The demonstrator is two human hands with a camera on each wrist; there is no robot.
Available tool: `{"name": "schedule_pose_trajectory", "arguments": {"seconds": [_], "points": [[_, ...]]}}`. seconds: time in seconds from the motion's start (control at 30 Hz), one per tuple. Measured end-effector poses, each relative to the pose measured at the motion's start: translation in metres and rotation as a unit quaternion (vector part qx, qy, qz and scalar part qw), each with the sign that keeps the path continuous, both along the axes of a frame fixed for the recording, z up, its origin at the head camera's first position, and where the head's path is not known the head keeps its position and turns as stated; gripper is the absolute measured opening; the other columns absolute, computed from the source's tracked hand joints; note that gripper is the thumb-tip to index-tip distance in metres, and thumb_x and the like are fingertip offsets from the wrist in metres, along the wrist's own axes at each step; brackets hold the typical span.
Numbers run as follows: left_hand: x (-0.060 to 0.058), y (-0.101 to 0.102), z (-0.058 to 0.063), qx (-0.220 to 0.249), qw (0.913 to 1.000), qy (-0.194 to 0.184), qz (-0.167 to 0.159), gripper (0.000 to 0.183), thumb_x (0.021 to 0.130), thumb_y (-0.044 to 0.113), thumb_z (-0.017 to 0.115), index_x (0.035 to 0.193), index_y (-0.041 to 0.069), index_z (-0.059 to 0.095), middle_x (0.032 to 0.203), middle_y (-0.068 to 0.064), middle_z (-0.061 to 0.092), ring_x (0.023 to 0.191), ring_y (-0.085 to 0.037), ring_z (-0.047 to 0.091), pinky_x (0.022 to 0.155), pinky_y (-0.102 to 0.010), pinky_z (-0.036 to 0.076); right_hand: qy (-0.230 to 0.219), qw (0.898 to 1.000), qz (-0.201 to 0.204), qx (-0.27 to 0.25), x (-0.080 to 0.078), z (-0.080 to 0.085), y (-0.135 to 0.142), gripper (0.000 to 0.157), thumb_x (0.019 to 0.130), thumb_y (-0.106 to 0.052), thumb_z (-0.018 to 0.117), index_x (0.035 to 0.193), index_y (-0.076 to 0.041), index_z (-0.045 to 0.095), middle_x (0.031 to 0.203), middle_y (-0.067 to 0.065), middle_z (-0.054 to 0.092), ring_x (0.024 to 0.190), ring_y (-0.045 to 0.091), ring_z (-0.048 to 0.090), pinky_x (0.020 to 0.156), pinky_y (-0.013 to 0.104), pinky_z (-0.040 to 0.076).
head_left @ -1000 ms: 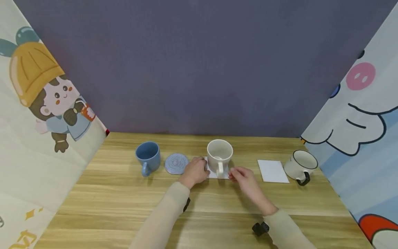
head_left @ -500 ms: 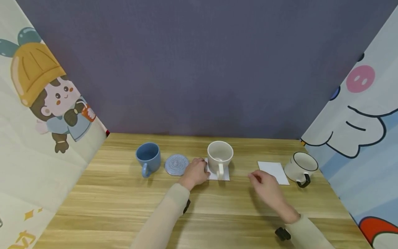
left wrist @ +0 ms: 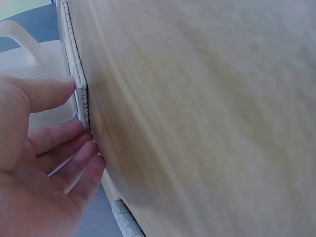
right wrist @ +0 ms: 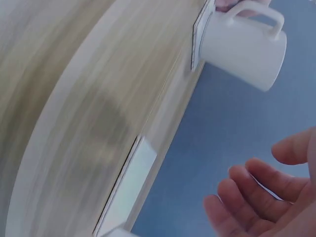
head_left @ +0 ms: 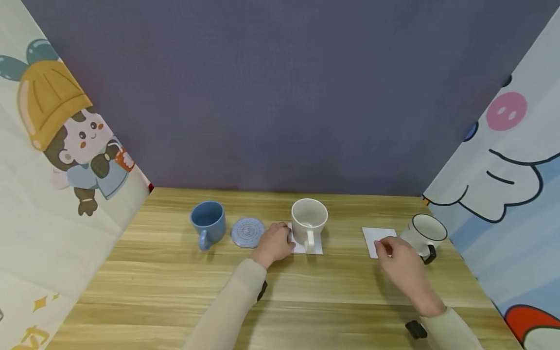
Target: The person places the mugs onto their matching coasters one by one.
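Right hand (head_left: pixel 404 267), half-open, empty, moved farther from the middle mug (head_left: pixel 307 221); left hand (head_left: pixel 274 241), touching loosely, could skew the coaster (head_left: pixel 318 246) beneath.

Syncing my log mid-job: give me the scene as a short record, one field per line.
left hand: thumb and fingers on the middle coaster
right hand: in the air near the right coaster, holding nothing
white mug: upright on the middle coaster
blue mug: upright, beside the round coaster, not on it
black-rimmed mug: upright, beside the right coaster
surface: wood-grain table
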State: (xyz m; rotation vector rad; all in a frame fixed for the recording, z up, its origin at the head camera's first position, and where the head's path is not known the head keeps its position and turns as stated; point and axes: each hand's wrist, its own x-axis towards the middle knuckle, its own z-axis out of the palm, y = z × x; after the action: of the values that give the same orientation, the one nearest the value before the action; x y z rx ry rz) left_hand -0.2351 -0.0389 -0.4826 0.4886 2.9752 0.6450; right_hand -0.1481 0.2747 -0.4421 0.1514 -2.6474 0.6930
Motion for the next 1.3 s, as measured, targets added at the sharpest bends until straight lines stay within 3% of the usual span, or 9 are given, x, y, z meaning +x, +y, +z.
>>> {"name": "schedule_pose_trajectory", "arguments": {"seconds": [0.3,0.43,0.63,0.83,1.0,1.17,1.3], "points": [[-0.002,0.002,-0.002,0.0,1.0,-0.007,-0.001,0.03,0.091,0.027,0.076,0.112,0.005,0.073,0.132,-0.008,0.062,0.124,-0.028,0.055,0.101,-0.046,0.049,0.105,0.993,-0.018,0.044,0.002,-0.01,0.034,0.014,0.087,-0.009,0.071,0.085,0.005,0.07,0.08,0.017,0.066,0.074,0.04,0.061,0.061,0.056,0.049],[-0.001,0.003,-0.001,0.001,1.0,-0.007,-0.003,0.031,0.091,0.027,0.075,0.113,0.005,0.072,0.132,-0.008,0.062,0.123,-0.027,0.055,0.101,-0.046,0.05,0.103,0.994,-0.034,0.032,0.007,-0.011,0.051,0.013,0.088,-0.007,0.069,0.085,0.006,0.07,0.082,0.02,0.066,0.075,0.04,0.061,0.062,0.055,0.049],[0.0,0.0,0.0,0.006,1.0,-0.003,-0.005,0.036,0.091,0.026,0.075,0.117,0.002,0.071,0.128,-0.008,0.063,0.12,-0.028,0.056,0.099,-0.046,0.05,0.07,0.995,-0.067,0.028,0.013,-0.014,0.075,0.014,0.091,-0.008,0.065,0.088,0.005,0.071,0.083,0.019,0.065,0.072,0.033,0.058,0.058,0.042,0.043],[-0.002,0.001,-0.002,0.0,1.0,-0.001,-0.006,0.036,0.09,0.026,0.075,0.117,0.002,0.071,0.128,-0.008,0.063,0.119,-0.028,0.056,0.098,-0.046,0.051,0.007,0.994,-0.105,0.011,0.016,-0.013,0.096,0.02,0.096,-0.013,0.061,0.096,0.005,0.07,0.09,0.023,0.066,0.076,0.035,0.059,0.059,0.041,0.043],[-0.004,0.002,-0.003,-0.001,1.0,0.002,-0.005,0.033,0.091,0.026,0.075,0.114,0.003,0.072,0.127,-0.008,0.064,0.119,-0.027,0.057,0.098,-0.046,0.051,-0.053,0.989,-0.137,-0.034,0.014,-0.013,0.107,0.031,0.101,-0.024,0.059,0.105,0.006,0.067,0.095,0.023,0.066,0.082,0.035,0.06,0.063,0.04,0.042],[-0.004,0.003,-0.004,-0.004,1.0,0.003,-0.004,0.031,0.091,0.027,0.075,0.112,0.004,0.072,0.127,-0.007,0.064,0.119,-0.027,0.057,0.097,-0.046,0.051,-0.12,0.972,-0.168,-0.109,0.01,-0.018,0.117,0.047,0.104,-0.038,0.054,0.115,0.005,0.065,0.097,0.019,0.068,0.08,0.023,0.06,0.061,0.031,0.044],[-0.004,0.004,-0.004,-0.003,1.0,0.002,-0.006,0.028,0.09,0.027,0.076,0.108,0.005,0.072,0.126,-0.007,0.064,0.119,-0.027,0.057,0.096,-0.046,0.052,-0.15,0.945,-0.167,-0.238,0.007,-0.026,0.125,0.052,0.103,-0.041,0.055,0.12,0.008,0.062,0.087,-0.002,0.068,0.073,0.006,0.063,0.062,0.024,0.054]]}}
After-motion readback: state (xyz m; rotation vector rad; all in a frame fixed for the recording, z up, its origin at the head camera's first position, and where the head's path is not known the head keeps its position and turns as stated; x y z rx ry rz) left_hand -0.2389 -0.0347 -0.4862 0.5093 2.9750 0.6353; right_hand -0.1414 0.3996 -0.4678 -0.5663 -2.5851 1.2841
